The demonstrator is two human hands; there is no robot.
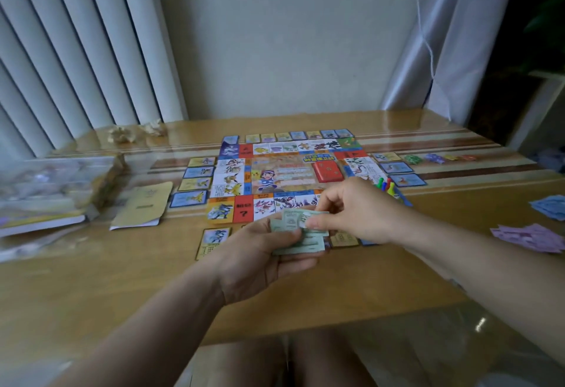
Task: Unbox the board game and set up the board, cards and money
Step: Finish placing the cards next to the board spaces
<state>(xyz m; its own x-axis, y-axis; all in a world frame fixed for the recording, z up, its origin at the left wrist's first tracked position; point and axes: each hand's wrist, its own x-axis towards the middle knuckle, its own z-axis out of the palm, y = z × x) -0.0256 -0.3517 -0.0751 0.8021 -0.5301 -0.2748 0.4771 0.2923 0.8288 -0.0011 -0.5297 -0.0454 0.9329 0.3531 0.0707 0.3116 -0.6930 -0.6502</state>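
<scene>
Head view: left hand clasps the green notes, right hand fingers pinch the top one; best peel singly toward three o'clock.

"?" on red board square

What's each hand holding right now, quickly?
Left hand: closed, holding a small stack of pale green paper money notes.
Right hand: closed, pinching the top note of that stack.
</scene>
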